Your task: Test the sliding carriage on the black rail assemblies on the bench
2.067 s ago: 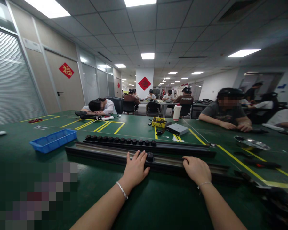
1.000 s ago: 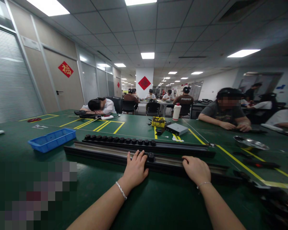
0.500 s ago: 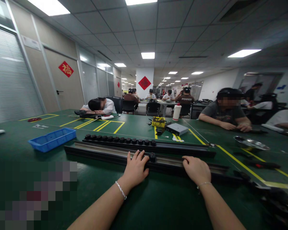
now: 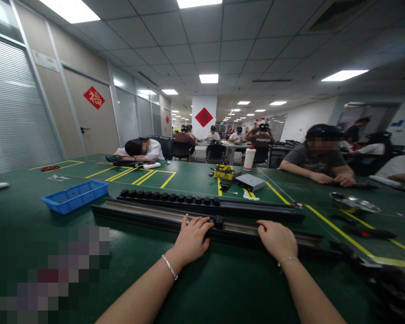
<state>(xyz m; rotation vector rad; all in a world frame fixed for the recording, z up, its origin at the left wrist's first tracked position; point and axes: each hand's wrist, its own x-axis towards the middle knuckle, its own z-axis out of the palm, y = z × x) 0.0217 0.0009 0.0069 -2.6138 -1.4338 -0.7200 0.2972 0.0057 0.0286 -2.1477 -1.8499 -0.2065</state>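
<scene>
A long black rail (image 4: 135,215) with a metal channel lies across the green table, and one black knob-like block (image 4: 218,222) sits in it between my hands. My left hand (image 4: 191,238) rests on the rail with fingers spread, its fingertips beside the block. Further right, my right hand (image 4: 278,238) has its fingers curled over the rail's near side, closed on it. Behind lies a second black rail (image 4: 256,208), parallel to the first, with a row of several black blocks (image 4: 172,197) along its left part.
A blue tray (image 4: 74,198) stands at the left. Behind the rails are a yellow box with cables (image 4: 223,171), a grey box (image 4: 249,182) and a white bottle (image 4: 249,158). A metal bowl (image 4: 354,202) and tools lie at the right. Two people (image 4: 319,157) lean on the far side.
The block in the near rail has moved slightly right, and the fingers of my left hand have shifted right with it. My right hand stays in place.
</scene>
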